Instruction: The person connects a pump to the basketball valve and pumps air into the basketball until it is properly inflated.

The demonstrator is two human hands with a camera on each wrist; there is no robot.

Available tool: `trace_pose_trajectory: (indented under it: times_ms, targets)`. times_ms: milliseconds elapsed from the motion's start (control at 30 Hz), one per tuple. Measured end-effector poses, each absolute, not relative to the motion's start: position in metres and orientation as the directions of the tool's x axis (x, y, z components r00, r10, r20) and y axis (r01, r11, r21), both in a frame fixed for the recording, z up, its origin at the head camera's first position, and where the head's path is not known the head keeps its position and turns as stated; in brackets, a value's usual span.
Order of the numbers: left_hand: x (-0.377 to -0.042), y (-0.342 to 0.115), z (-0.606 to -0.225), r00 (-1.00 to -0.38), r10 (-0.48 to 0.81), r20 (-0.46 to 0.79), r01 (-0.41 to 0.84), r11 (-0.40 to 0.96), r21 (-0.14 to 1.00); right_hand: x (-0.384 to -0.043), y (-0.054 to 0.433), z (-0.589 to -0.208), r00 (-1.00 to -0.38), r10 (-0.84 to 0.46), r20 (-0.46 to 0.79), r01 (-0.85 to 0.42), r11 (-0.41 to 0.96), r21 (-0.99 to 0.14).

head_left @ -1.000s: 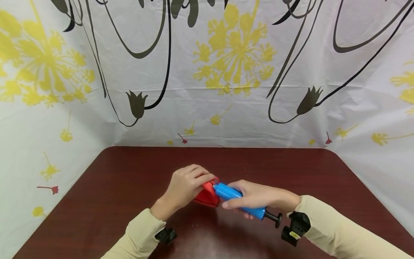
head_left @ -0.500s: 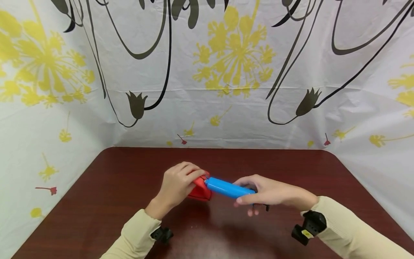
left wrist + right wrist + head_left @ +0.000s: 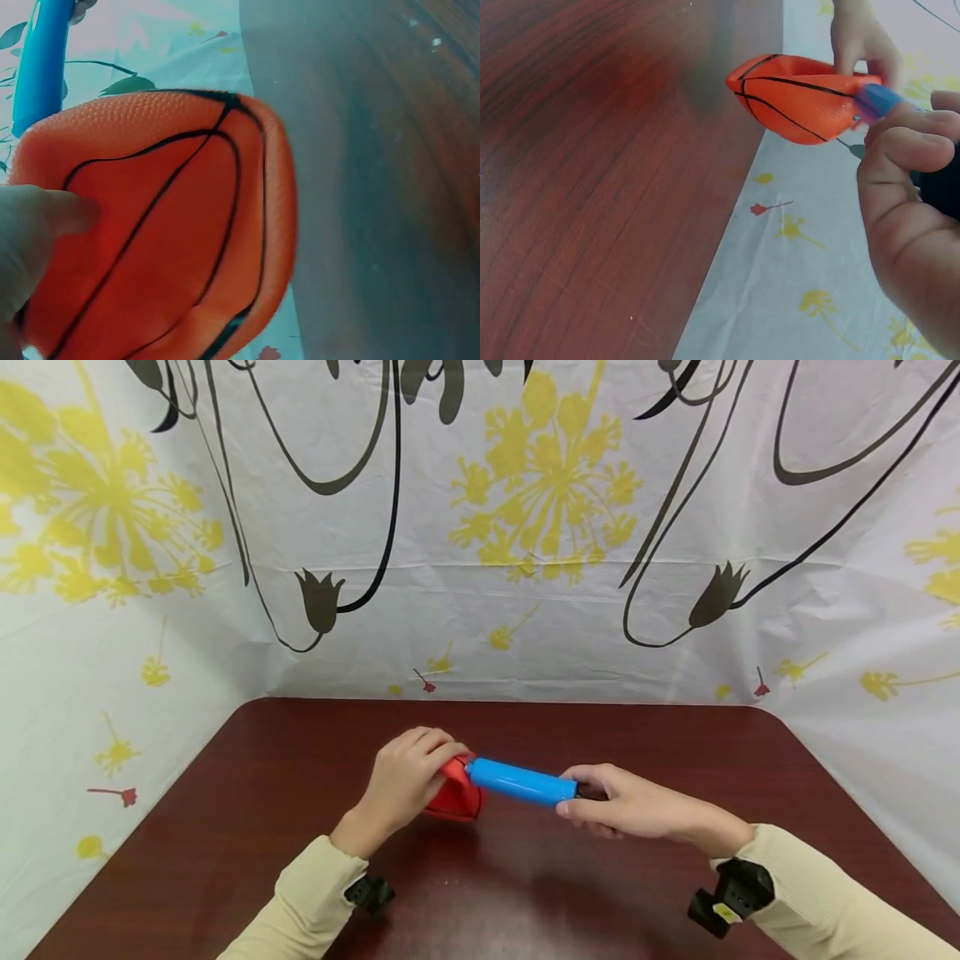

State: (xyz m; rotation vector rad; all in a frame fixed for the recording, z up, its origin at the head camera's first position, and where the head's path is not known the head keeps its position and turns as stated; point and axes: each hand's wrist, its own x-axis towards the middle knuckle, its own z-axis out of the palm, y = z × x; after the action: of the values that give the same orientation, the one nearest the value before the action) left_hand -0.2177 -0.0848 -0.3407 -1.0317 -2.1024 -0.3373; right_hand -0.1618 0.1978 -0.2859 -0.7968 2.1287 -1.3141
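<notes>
"Fingers of the left hand [image 3: 403, 777] pinch the floppy red ball [image 3: 459, 795]. What about the right hand [image 3: 641, 802]?"

"It's curled round the black handle [image 3: 591, 792] of the blue pump [image 3: 522, 781]. The pump's front touches the ball, up over the brown table [image 3: 315, 752]."

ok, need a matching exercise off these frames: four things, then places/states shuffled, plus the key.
Things
1. ball
2. pump
3. left hand
4. right hand

Places/states
A. grips at the end of the blue cylinder away from the ball
B. black-lined, sides caved in
C. grips the ball
D. blue, one end at the ball

Pairs: 1-B, 2-D, 3-C, 4-A
</notes>
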Motion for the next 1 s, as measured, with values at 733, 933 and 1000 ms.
trace_pose_trajectory:
  times_ms: [733, 933, 1000]
  targets:
    - [-0.199, -0.037, -0.315, -0.356, 0.666, 0.656, 0.798, 0.581, -0.157, -0.166, 0.168, -0.29, -0.744, -0.666, -0.053, -0.186, 0.283, -0.941]
    - [-0.203, -0.032, -0.32, -0.319, 0.699, 0.64, 0.762, 0.591, -0.265, -0.164, 0.164, -0.29, -0.769, -0.634, -0.079, -0.163, 0.315, -0.935]
    - [-0.205, -0.032, -0.319, -0.303, 0.734, 0.608, 0.761, 0.571, -0.309, -0.164, 0.165, -0.291, -0.773, -0.627, -0.092, -0.159, 0.333, -0.929]
